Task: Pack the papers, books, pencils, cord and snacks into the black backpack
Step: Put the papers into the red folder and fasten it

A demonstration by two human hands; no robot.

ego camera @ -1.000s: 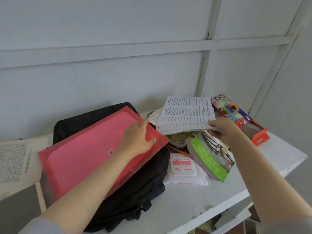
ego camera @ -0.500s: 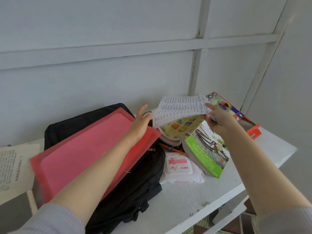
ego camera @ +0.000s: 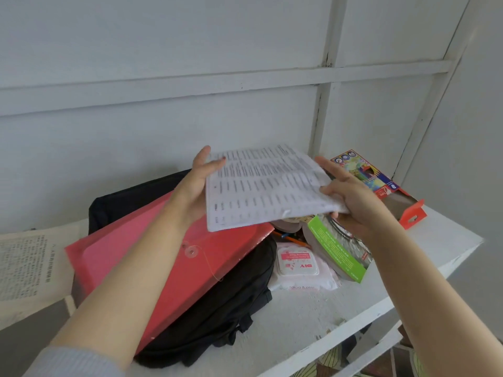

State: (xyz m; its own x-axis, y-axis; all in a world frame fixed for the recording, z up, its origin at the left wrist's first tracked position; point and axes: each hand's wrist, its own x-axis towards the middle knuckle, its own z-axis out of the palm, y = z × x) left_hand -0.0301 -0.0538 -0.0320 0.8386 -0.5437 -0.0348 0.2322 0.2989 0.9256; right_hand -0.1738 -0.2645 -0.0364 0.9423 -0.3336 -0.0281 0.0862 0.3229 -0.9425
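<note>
A printed stack of papers (ego camera: pixel 261 186) is held in the air above the table. My left hand (ego camera: pixel 197 183) holds its left edge, thumb on top. My right hand (ego camera: pixel 351 197) grips its right edge. Below lies a red plastic folder (ego camera: pixel 168 265) on top of the black backpack (ego camera: pixel 223 308). A green-edged book (ego camera: pixel 337 251) leans at the right, with an orange pencil (ego camera: pixel 292 239) beside it. A coloured pencil box (ego camera: pixel 373 178) with an open red flap lies at the far right.
A pink pack of wet wipes (ego camera: pixel 299 265) lies on the white table (ego camera: pixel 313 317) in front of the book. A printed sheet (ego camera: pixel 24 265) lies at the left edge. A white panelled wall stands close behind. The table's front edge runs diagonally at the lower right.
My right hand lifted the papers off the pile. My left hand left the red folder and took hold of the papers' left edge.
</note>
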